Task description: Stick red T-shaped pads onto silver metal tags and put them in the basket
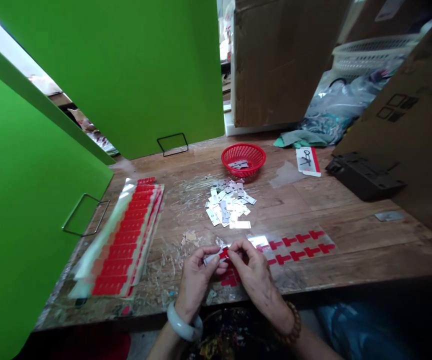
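Note:
Near the table's front edge, my left hand (pixel 201 272) pinches a small silvery-white metal plate (pixel 209 259) between thumb and fingers. My right hand (pixel 252 272) is closed at the plate's right end, its thumb and forefinger on a red sticker (pixel 224 253) that lies against the plate. Under and beside my hands lies a clear sheet of red T-shaped stickers (pixel 296 255), partly covered by the right hand. Just beyond is a loose heap of similar small plates (pixel 223 211).
Stacked sheets of red stickers (pixel 120 250) lie at left. A red basket (pixel 243 173) behind the heap holds some plates. Green panels (pixel 126 75) bound the left and back. A black object (pixel 364 177), cardboard (pixel 399 125) and a printed card (pixel 308 161) are at right.

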A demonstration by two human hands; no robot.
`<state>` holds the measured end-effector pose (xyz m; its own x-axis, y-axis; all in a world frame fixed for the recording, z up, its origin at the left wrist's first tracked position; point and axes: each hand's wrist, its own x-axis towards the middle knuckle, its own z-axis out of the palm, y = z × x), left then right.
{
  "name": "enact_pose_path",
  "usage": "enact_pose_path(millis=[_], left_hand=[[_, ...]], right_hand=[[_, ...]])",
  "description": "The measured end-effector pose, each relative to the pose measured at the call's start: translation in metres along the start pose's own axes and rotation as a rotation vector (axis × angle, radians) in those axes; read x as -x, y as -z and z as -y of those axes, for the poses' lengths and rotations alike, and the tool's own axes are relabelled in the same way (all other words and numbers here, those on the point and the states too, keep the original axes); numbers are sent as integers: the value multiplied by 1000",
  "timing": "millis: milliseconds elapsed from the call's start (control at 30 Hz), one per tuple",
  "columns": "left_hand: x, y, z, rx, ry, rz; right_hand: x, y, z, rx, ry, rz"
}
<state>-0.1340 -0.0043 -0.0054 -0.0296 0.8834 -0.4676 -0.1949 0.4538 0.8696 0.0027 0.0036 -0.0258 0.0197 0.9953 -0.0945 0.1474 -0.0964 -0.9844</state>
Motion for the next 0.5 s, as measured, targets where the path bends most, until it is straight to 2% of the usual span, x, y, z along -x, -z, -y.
enact_pose_path(millis=[500], left_hand=[[-1,1,7,42,37,-5]], right_hand=[[-2,-6,-3,172,85,-76]])
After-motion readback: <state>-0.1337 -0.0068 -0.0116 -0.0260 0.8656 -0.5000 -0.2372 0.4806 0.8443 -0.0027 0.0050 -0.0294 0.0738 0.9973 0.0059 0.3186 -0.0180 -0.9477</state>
